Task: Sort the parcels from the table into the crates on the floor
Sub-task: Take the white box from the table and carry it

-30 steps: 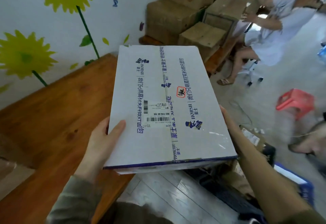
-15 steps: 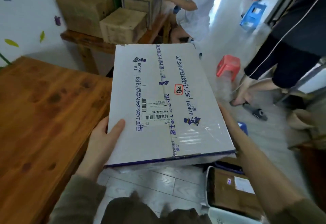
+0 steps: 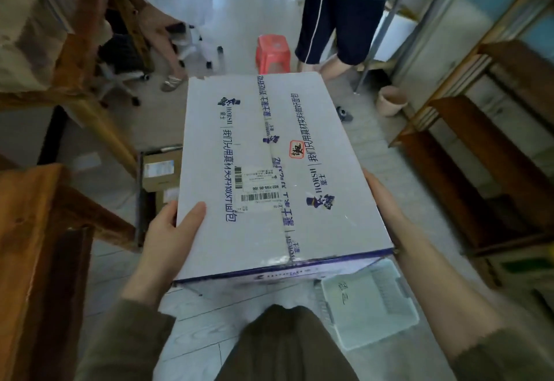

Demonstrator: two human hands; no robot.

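I judge this the carrying step: my left hand (image 3: 171, 239) and right hand (image 3: 383, 201) grip the near side edges of the flat white cardboard parcel with blue print (image 3: 269, 171), level in the air, partly over a pale translucent plastic crate (image 3: 374, 305). Its long axis points away from me. Next: pick the crate, lower flat.

Floor (image 3: 398, 171): pale tiles.
Left, on floor: dark crate (image 3: 139, 201), brown parcels (image 3: 160, 168) inside.
Near right, on floor: pale translucent crate (image 3: 374, 305), scribbled mark on it.
Far centre: red stool (image 3: 273, 54), upright.
Far right: pale bucket (image 3: 391, 100), upright.
Near left: wooden table (image 3: 30, 230), standing on the floor.
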